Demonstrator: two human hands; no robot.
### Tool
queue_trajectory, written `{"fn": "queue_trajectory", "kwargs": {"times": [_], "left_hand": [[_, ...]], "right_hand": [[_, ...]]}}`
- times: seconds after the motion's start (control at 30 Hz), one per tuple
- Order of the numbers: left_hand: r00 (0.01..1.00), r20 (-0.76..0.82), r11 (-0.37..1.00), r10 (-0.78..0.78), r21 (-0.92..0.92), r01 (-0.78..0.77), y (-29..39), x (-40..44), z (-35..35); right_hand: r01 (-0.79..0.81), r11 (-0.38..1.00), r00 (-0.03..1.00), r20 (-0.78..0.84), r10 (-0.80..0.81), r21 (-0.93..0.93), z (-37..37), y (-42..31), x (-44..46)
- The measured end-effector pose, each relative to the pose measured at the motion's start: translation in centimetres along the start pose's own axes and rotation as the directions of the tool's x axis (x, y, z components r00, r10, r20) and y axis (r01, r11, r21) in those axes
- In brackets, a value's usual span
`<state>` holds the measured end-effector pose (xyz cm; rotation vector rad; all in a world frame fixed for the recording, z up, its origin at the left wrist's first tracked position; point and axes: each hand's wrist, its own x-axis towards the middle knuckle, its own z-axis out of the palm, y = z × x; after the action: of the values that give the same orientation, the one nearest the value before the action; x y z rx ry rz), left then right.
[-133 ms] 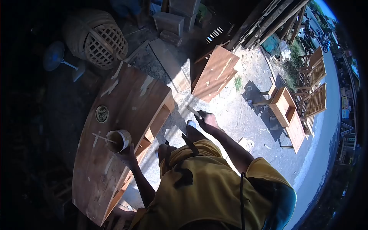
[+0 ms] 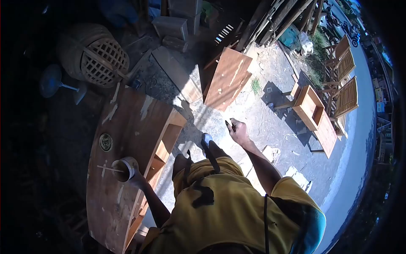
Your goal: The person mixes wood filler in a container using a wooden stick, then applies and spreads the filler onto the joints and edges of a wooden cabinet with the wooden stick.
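My left hand point(image 2: 136, 178) is closed around a small tub point(image 2: 125, 168), tilted above the wooden cabinet point(image 2: 127, 139). A thin stick point(image 2: 111, 168) pokes out over its rim. Pale filler-like streaks mark the cabinet's brown panel, and a round lid point(image 2: 106, 142) with a smeared surface lies on it. Out over the sunlit ground, my right hand point(image 2: 239, 132) has its fingers curled together around what looks like a putty knife. Its pale blade, visible a moment earlier, is hard to make out now against the glare, and the fingertips look dark.
Wooden boards point(image 2: 228, 78) lie ahead. On the right stand a small table with an open drawer box point(image 2: 311, 108) and slatted folding chairs point(image 2: 346, 99). A woven basket point(image 2: 103, 65) and a pedestal fan point(image 2: 50, 80) are at the left. Long planks point(image 2: 281, 21) lean at the back.
The whole view has shifted slightly. My right hand has moved to the right and turned, so the pale blade no longer shows clearly. My left hand still holds the tub.
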<state>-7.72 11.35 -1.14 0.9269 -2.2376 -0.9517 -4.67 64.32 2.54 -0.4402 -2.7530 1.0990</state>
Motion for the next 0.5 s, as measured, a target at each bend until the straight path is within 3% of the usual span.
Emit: {"fn": "queue_trajectory", "kwargs": {"times": [0.07, 0.13, 0.17, 0.27, 0.3, 0.33, 0.37, 0.4, 0.47, 0.5], "left_hand": [[0.970, -0.077, 0.972, 0.232, -0.027, -0.234, -3.3, 2.1, -2.4], [0.960, -0.054, 0.954, 0.274, -0.107, -0.279, -1.6, 2.9, -2.7], [0.970, -0.034, 0.966, 0.242, -0.089, -0.245, -2.1, 3.6, -3.4], [0.992, 0.007, 0.990, 0.126, -0.063, -0.125, -3.3, 5.7, -3.4], [0.997, 0.013, 0.996, 0.076, -0.051, -0.075, -2.7, 5.7, -2.6], [0.983, -0.022, 0.982, 0.181, -0.056, -0.182, -2.3, 6.0, -2.4], [0.983, -0.027, 0.982, 0.180, -0.057, -0.181, -0.1, 5.8, -2.4], [0.971, 0.037, 0.972, 0.234, -0.002, -0.234, 2.5, 5.4, -2.6], [0.936, 0.196, 0.951, 0.292, 0.049, -0.306, 1.2, 7.0, -2.1], [0.936, 0.257, 0.963, 0.242, 0.052, -0.263, 3.4, 6.3, -1.4]], "right_hand": [[-0.166, 0.986, 0.986, -0.009, 0.166, 0.008, 0.4, 3.6, -3.3], [-0.270, 0.962, 0.960, -0.063, 0.271, 0.032, 0.0, 6.8, -4.1], [-0.358, 0.934, 0.932, -0.057, 0.358, 0.012, -0.7, 6.9, -4.8], [-0.425, 0.900, 0.905, -0.076, 0.419, -0.096, 1.1, 10.5, -7.8], [-0.411, 0.911, 0.897, -0.189, 0.401, -0.020, 2.1, 10.9, -8.9], [-0.422, 0.906, 0.895, -0.167, 0.413, -0.018, 2.7, 11.6, -9.4], [-0.429, 0.903, 0.895, -0.140, 0.423, -0.014, 3.3, 12.0, -9.4], [-0.287, 0.958, 0.932, -0.225, 0.285, 0.025, 3.5, 11.1, -9.4], [-0.294, 0.954, 0.939, -0.167, 0.299, 0.057, 3.5, 8.5, -8.6], [-0.290, 0.953, 0.947, -0.120, 0.299, 0.089, 3.3, 6.4, -7.2]]}}
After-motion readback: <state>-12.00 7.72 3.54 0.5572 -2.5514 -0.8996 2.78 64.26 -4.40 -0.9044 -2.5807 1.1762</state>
